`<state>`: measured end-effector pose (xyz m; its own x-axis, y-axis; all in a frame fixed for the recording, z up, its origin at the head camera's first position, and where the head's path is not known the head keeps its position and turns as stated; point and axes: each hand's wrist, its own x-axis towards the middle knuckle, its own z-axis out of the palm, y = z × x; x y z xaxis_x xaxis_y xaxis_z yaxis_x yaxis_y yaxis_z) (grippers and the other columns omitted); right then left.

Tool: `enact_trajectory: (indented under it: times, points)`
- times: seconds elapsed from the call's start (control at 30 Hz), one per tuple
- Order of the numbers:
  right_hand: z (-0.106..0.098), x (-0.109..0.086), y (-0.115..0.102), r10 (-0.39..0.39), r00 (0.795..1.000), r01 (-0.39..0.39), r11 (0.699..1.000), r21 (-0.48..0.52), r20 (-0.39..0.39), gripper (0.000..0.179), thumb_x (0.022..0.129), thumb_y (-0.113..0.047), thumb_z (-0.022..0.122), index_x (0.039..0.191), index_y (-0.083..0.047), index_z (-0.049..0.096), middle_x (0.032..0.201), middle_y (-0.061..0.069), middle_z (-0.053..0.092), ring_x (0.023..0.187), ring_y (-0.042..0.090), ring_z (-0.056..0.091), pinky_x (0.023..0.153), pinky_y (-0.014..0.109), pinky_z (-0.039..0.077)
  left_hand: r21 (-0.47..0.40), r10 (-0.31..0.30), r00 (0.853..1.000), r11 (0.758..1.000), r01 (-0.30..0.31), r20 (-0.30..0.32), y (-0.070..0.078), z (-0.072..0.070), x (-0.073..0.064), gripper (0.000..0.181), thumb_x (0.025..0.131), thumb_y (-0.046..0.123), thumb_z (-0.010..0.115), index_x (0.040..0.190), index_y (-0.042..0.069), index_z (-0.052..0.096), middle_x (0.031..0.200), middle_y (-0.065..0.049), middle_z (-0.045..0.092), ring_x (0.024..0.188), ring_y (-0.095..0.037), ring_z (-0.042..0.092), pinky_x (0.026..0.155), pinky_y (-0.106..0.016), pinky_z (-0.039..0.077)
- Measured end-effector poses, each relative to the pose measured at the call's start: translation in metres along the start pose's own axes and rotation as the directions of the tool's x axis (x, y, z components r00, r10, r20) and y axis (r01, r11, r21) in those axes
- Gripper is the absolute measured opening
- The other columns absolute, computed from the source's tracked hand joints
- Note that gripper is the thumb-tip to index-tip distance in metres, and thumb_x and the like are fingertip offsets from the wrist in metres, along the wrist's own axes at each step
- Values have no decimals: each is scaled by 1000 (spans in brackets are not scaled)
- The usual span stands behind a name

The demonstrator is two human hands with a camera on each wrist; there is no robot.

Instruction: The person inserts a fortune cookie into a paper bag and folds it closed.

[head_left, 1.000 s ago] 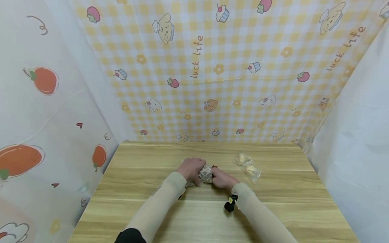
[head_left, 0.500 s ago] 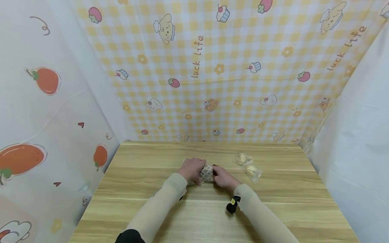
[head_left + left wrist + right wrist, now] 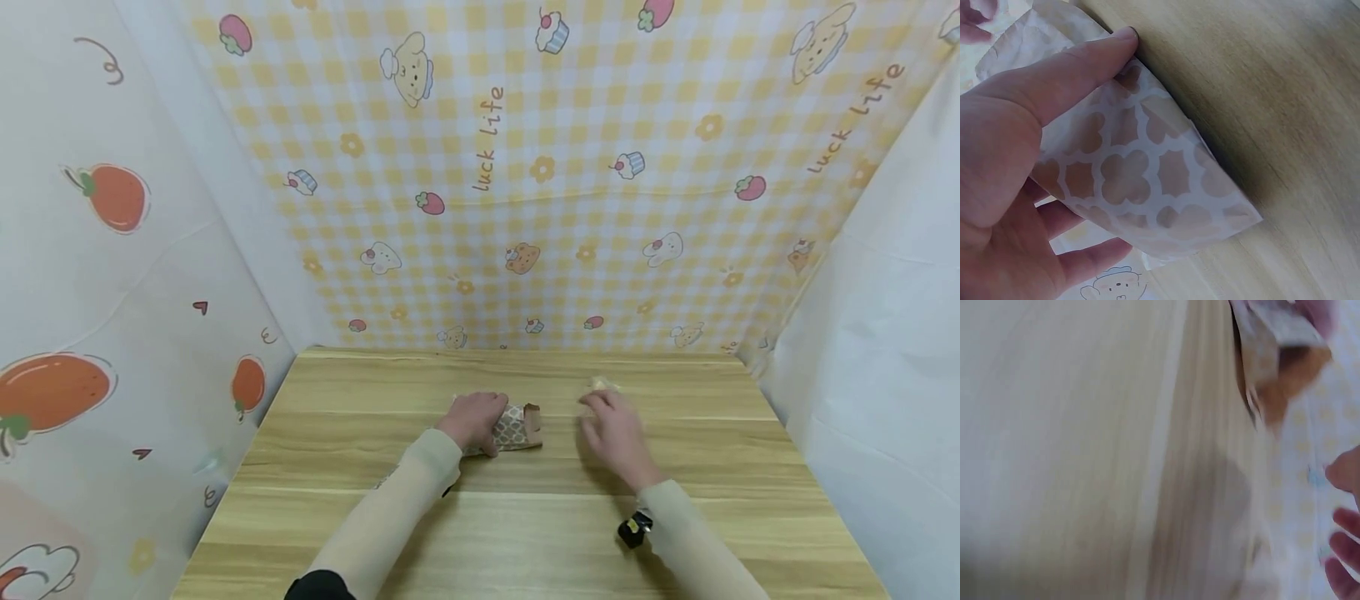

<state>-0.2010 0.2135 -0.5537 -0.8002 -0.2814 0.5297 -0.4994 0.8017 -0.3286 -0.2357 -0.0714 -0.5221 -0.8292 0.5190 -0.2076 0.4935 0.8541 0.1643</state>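
Observation:
A paper bag (image 3: 512,427) with a white lattice pattern lies on its side at mid-table, its brown-lined mouth towards the right. My left hand (image 3: 472,422) grips it, the thumb across the patterned face of the bag (image 3: 1125,175) in the left wrist view. To the right, my right hand (image 3: 618,435) hovers with fingers loosely bent and nothing seen between them. One small clear packet (image 3: 603,384) with pale contents peeks out beyond its fingers; the hand hides the other packet's place. The right wrist view is blurred but shows the bag's open mouth (image 3: 1279,394).
The wooden table (image 3: 720,467) runs back to a yellow checked cloth (image 3: 540,208). White sheets (image 3: 885,333) hang at both sides. A small black device (image 3: 634,530) sits at the right wrist.
My right hand has left the bag's mouth and moved right, over the clear packets. The bag's open end now shows. My left hand keeps its grip in the same place.

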Motion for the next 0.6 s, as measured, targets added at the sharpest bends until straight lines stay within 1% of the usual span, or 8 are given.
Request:
enact_trajectory:
  times: [0.07, 0.13, 0.2, 0.27, 0.33, 0.37, 0.47, 0.6]
  points:
    - [-13, -6, 12, 76, 997, -77, 995, -60, -20, 40, 85, -10, 85, 119, 3, 69, 119, 27, 66, 111, 46, 61, 92, 62, 51, 0, -2, 1000, 1000, 2, -1, 0, 0, 0, 61, 69, 31, 100, 110, 18, 56, 101, 5, 65, 92, -16, 65, 84, -40, 58]
    - [-24, -13, 23, 178, 984, -174, 980, -96, 26, 52, 87, -19, 86, 127, 6, 63, 125, 34, 61, 119, 52, 54, 97, 67, 45, -6, -4, 1000, 1000, 4, -5, 0, 0, 0, 63, 68, 29, 100, 112, 17, 57, 104, 3, 67, 94, -17, 66, 86, -41, 59]
    - [-33, -22, 31, 270, 956, -257, 959, -119, 112, 64, 88, -27, 85, 135, 7, 57, 132, 40, 53, 125, 58, 46, 99, 72, 41, -14, -6, 1000, 1000, 6, -1, 1, 0, 1, 63, 68, 28, 100, 113, 17, 57, 105, 2, 68, 96, -18, 66, 87, -41, 59]
    - [-38, -29, 35, 322, 928, -300, 945, -133, 190, 69, 90, -32, 83, 139, 6, 53, 135, 42, 49, 124, 61, 46, 96, 73, 44, -15, -9, 1000, 1000, 9, 1, 1, 0, 2, 64, 68, 27, 101, 113, 17, 57, 106, 2, 68, 97, -18, 66, 88, -41, 59]
    - [-40, -35, 36, 336, 913, -311, 941, -136, 234, 71, 90, -33, 83, 141, 6, 52, 134, 44, 49, 115, 60, 53, 88, 71, 51, -11, -9, 1000, 1000, 9, -1, 0, 0, 2, 64, 67, 28, 101, 113, 17, 57, 106, 2, 68, 98, -18, 66, 89, -42, 59]
    - [-40, -38, 37, 333, 911, -308, 942, -136, 244, 70, 91, -32, 82, 141, 6, 53, 132, 43, 51, 110, 58, 57, 84, 70, 53, -8, -8, 1000, 1000, 8, -1, 0, 0, 2, 64, 67, 28, 101, 113, 17, 57, 107, 2, 68, 98, -19, 66, 89, -43, 59]
    - [-37, -44, 38, 315, 920, -287, 947, -145, 234, 65, 91, -27, 82, 140, 6, 55, 125, 40, 59, 95, 49, 66, 75, 63, 58, -1, -2, 1000, 1000, 2, -3, 0, 0, 2, 63, 67, 29, 101, 111, 17, 57, 105, 2, 67, 97, -19, 66, 88, -42, 59]
    - [-33, -46, 39, 321, 925, -301, 946, -123, 203, 57, 92, -18, 80, 136, 7, 56, 122, 37, 62, 92, 47, 67, 74, 62, 58, 3, 7, 1000, 1000, -7, -6, 1, -1, 1, 61, 67, 29, 101, 107, 17, 56, 101, 3, 66, 93, -17, 65, 85, -38, 59]
